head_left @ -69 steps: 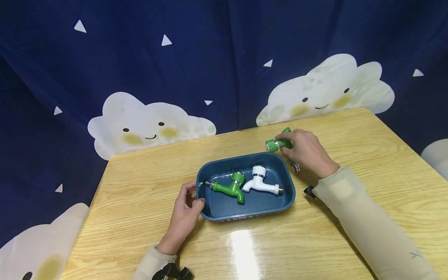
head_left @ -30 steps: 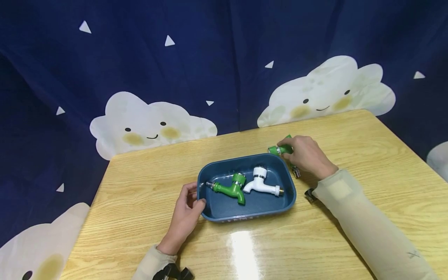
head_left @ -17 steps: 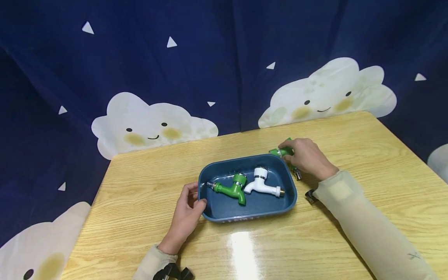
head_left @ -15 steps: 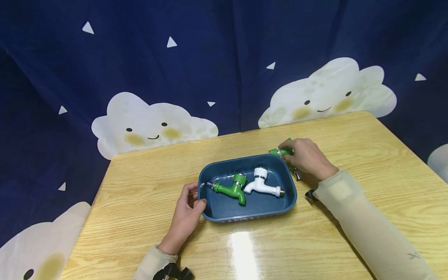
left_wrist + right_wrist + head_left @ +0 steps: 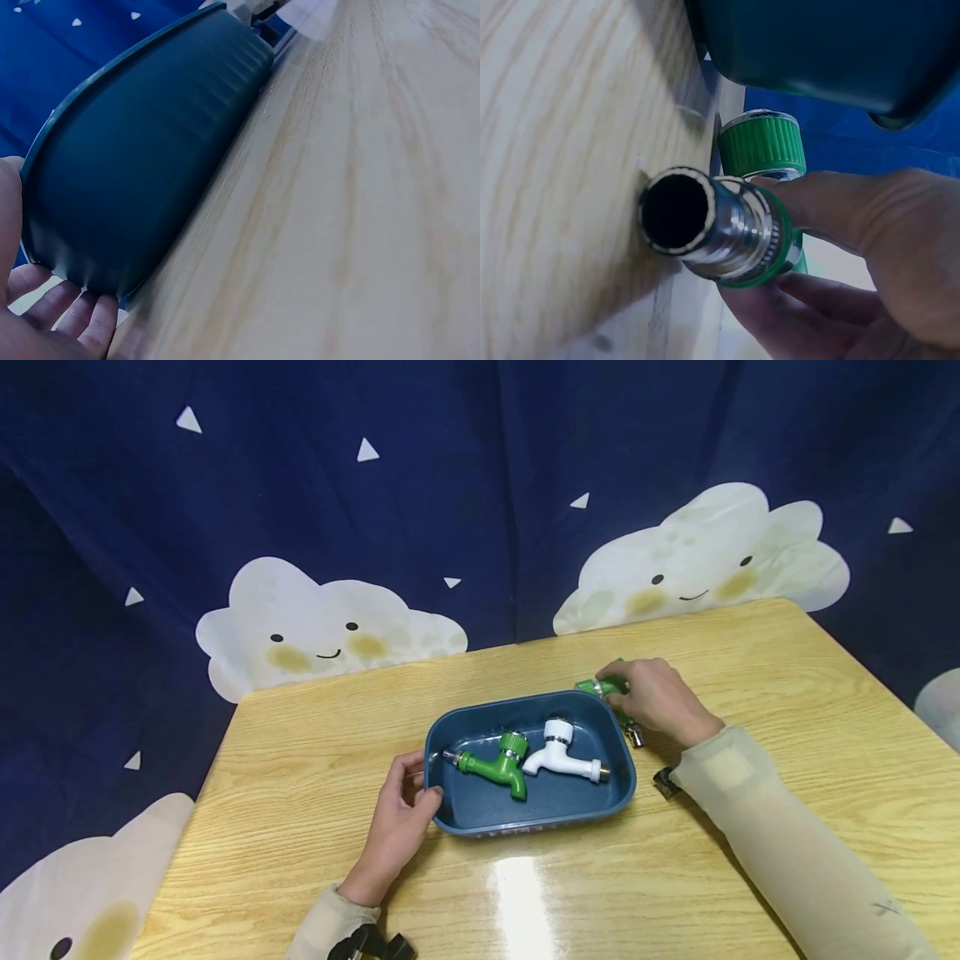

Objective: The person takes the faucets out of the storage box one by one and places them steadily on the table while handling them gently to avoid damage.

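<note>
Head view, looking down on a wooden table: what does the person's right hand have?

A green tap, pinched between thumb and fingers just outside the far right corner of a blue tray. The tray's rim hides part of the knob.

How far apart are the thumb and fingers?

Only as far as the tap's body between them. The right wrist view shows the thumb on one side and fingers on the other, with the ribbed knob and hollow metal end jutting clear of the grip. Whether the tap rests on the table, I cannot tell.

And the left hand?

It holds the tray by its left end, thumb at the rim. In the left wrist view, curled fingertips touch the outer wall.

What lies in the tray?

Two taps, side by side: a second green tap on the left, its metal end toward the left wall, and a white tap on the right, its brass-coloured end toward the right wall.

The backdrop?

A navy curtain printed with smiling clouds and white triangles. Pale sleeves cover both forearms.
</note>
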A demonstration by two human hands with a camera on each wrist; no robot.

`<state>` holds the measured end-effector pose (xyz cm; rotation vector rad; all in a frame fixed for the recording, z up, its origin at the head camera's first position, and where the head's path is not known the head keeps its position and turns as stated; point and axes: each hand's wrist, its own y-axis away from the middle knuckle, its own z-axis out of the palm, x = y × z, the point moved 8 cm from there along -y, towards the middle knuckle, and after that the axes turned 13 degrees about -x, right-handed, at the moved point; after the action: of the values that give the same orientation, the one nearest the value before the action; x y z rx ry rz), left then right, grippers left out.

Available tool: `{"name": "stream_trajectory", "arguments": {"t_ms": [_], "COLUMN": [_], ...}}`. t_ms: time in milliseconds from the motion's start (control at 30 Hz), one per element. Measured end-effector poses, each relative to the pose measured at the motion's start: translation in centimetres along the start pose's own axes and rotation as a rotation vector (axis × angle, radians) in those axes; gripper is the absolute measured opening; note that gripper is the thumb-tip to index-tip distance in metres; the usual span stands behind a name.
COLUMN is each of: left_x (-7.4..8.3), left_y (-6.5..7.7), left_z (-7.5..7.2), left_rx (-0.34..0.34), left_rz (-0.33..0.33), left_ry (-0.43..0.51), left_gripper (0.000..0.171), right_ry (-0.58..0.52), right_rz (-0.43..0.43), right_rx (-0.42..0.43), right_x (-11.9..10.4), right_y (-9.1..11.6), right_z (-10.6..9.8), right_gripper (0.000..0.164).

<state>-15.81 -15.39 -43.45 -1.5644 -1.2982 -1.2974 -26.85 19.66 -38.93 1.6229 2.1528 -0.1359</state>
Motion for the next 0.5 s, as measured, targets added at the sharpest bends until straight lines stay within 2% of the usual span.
{"name": "stream_trajectory", "arguments": {"t_ms": [233,500], "left_x": [0.11,0.08], "left_y": [0.01,0.08], "left_z": [0.04,0.03], "left_rx": [-0.003,-0.002], "left_rz": [0.010,0.003], "left_ry": [0.000,-0.002], "left_gripper": [0.048,0.047], "right_ry": [-0.002,0.018], "right_rz": [0.025,0.013], "right_rx": [-0.023,-0.028], "right_x": [0.16,0.03], "right_y": [-0.07,-0.07], "right_z": [0.15,0.27], "right_gripper": [0.035,0.034]}}
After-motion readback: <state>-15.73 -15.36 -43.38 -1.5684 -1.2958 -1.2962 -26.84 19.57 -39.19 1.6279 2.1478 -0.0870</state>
